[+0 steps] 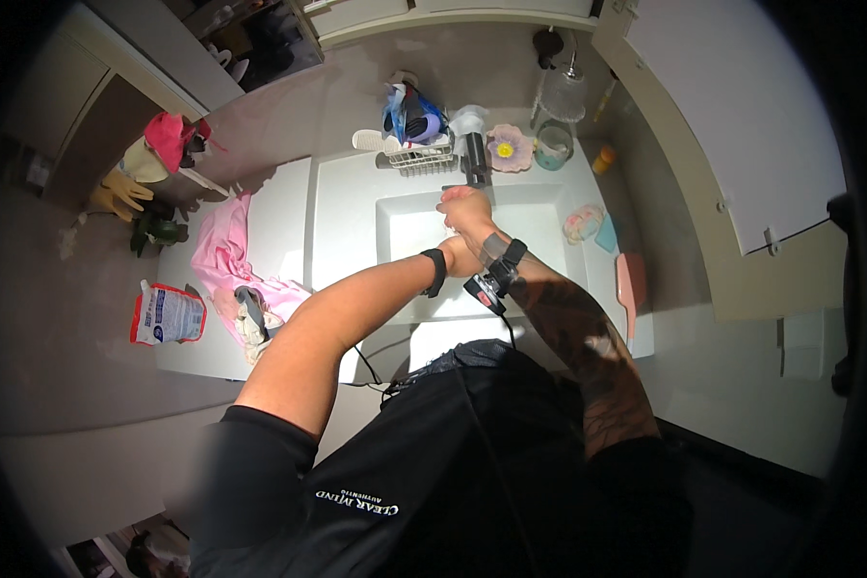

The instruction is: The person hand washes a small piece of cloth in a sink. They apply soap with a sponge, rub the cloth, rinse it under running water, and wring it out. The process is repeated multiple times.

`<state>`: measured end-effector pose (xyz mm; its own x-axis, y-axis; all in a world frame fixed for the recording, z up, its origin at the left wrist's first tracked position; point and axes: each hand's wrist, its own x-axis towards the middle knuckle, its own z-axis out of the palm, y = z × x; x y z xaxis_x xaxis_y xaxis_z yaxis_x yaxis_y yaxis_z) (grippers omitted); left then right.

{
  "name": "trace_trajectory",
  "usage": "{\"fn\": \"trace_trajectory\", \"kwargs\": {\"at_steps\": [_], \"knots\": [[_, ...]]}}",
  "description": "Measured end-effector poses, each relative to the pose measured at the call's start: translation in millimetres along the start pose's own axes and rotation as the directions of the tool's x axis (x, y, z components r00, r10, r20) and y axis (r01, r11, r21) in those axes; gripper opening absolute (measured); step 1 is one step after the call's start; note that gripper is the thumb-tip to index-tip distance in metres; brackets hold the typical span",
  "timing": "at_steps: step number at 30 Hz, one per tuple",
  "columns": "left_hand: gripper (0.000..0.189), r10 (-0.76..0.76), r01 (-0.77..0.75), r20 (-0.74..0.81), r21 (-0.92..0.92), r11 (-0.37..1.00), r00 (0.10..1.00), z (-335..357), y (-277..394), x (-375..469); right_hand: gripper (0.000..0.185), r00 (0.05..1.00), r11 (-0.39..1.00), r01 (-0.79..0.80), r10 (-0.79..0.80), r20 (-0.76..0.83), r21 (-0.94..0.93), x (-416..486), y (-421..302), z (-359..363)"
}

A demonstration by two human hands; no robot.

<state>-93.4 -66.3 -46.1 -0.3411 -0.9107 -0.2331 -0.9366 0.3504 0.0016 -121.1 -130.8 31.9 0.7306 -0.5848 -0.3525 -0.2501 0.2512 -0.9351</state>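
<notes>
Both hands are over a white rectangular sink basin (531, 227). My right hand (468, 208) is just in front of the black faucet (475, 155), its fingers curled and turned to the left. Lower down, my left hand (462, 256) lies against the right wrist, partly covered by the right forearm. Its fingers are hidden, and whether either hand holds something small cannot be made out. A black strap (433, 273) circles the left wrist. The right wrist carries a black strap with a small camera-like device (485, 292), from which a cable hangs.
Behind the basin stand a wire basket (423, 160), a flower-shaped dish (510, 149) and a glass (553, 147). Pink cloth (224, 238) and a refill pouch (170, 314) lie left. A pink paddle brush (629, 285) rests right. An open cabinet door (737, 130) hangs upper right.
</notes>
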Motion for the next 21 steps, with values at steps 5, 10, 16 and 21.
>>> {"fn": "trace_trajectory", "kwargs": {"at_steps": [5, 10, 16, 21], "knots": [[0.02, 0.08, -0.053, -0.056, 0.379, 0.924, 0.995, 11.6, -3.3, 6.5, 0.01, 0.999, 0.999, 0.001, 0.001, -0.041, 0.054, 1.4, -1.3, -0.6], [0.014, 0.343, -0.235, -0.05, 0.635, 0.736, 0.938, -17.9, 3.7, -10.7, 0.031, 0.98, 0.999, -0.023, 0.017, 0.198, 0.024, -11.5, -18.0, -20.1], [0.021, 0.062, -0.06, -0.454, 0.02, 0.998, 0.889, -88.9, 16.7, -68.7, 0.063, 0.665, 0.91, -0.299, -0.017, 0.747, 0.287, -32.6, -35.5, -108.5], [0.037, -0.762, 0.145, -0.483, -0.797, 0.587, 0.431, -120.6, 9.9, -100.1, 0.049, 0.921, 0.523, 0.375, -0.3, 0.246, -0.766, -54.5, -7.9, -150.6]]}}
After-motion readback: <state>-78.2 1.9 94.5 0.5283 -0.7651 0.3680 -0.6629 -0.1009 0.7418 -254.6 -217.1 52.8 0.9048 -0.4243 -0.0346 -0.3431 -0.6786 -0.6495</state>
